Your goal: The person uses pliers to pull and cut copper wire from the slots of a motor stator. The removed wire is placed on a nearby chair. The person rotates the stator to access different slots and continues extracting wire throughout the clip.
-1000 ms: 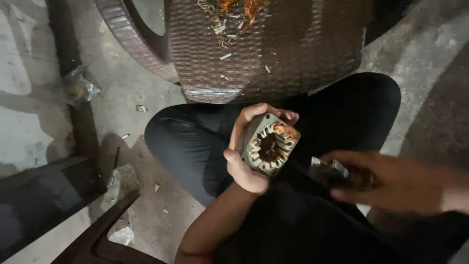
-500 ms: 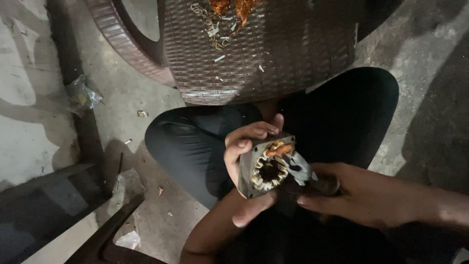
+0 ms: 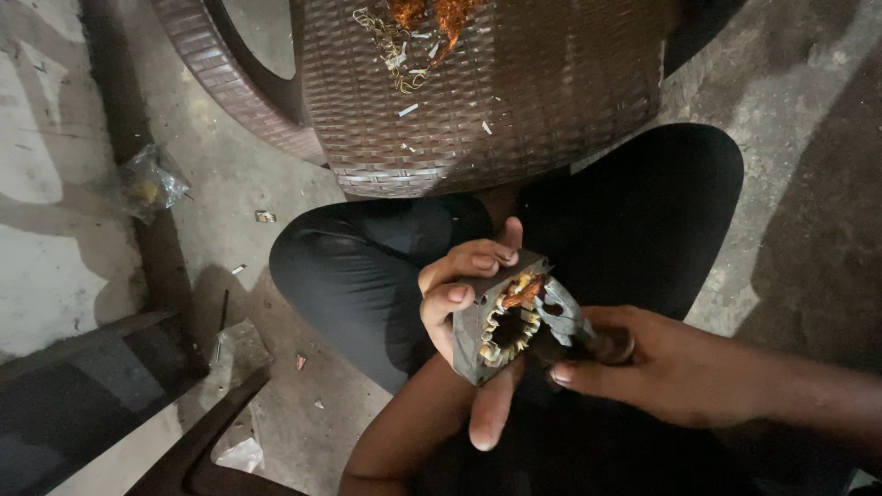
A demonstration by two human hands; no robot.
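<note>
The motor stator [image 3: 501, 317], a squarish grey laminated block with a toothed round bore, sits over the seated person's lap, held up in front of the dark trousers rather than resting on anything. The left hand [image 3: 464, 317] has its grip clamped on it, fingers curled over the top edge and the thumb stretched down below the lower corner. A little copper winding [image 3: 524, 292] shows at the upper slots of the bore, while the teeth round the rest of it look bare, so by my reading most of the wire is already out and only that upper clump is left to clear. The right hand [image 3: 661, 367] has its grip closed round the handles of a pair of pliers [image 3: 574, 326], whose grey nose lies against the face of the stator just beside the remaining copper; whether the nose is biting on wire I cannot tell. Further out, a brown woven chair [image 3: 496, 110] stands right in front of the knees, and near its far edge lies a heap of stripped copper wire [image 3: 432, 18] with pale scraps scattered about it. On the concrete floor [image 3: 230, 184] to the left lie a crumpled clear plastic bag [image 3: 152, 182] and small bits of debris. Nothing stands between the hands and the stator
</note>
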